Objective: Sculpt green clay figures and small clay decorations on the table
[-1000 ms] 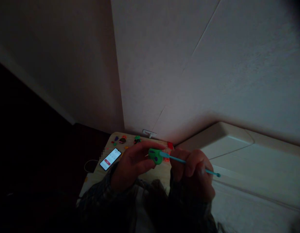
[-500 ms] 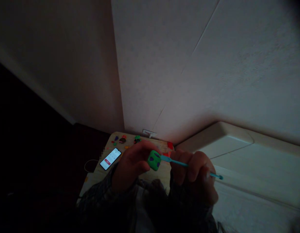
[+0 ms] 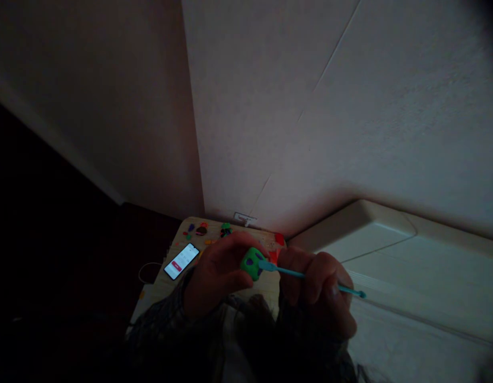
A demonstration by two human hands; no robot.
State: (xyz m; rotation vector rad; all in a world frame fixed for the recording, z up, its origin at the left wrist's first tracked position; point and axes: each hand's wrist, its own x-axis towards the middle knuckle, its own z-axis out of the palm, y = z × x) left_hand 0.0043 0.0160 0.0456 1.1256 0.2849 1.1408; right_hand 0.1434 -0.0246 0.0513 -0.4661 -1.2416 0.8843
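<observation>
My left hand (image 3: 218, 268) pinches a small green clay block (image 3: 251, 264) with purple spots between thumb and fingers, held above the table. Closed round a thin turquoise modelling tool (image 3: 289, 272), my right hand (image 3: 318, 287) keeps it roughly level. The tool's flat, wider end overlaps the block's right side and seems to press on a purple spot. Its small rounded end sticks out to the right beyond my hand. Dim light leaves the finger details unclear.
A lit phone (image 3: 181, 261) lies on the small table (image 3: 162, 290). Several coloured clay pieces are behind it, among them a brown round one (image 3: 201, 231) and a green one (image 3: 226, 227). Red items (image 3: 279, 239) sit at the right corner. A wall socket (image 3: 245, 218) and white headboard-like panel (image 3: 390, 250) border the table.
The tool's flat end has moved slightly left and down, from the block's right edge onto its spotted face. The block has turned a little in my left hand.
</observation>
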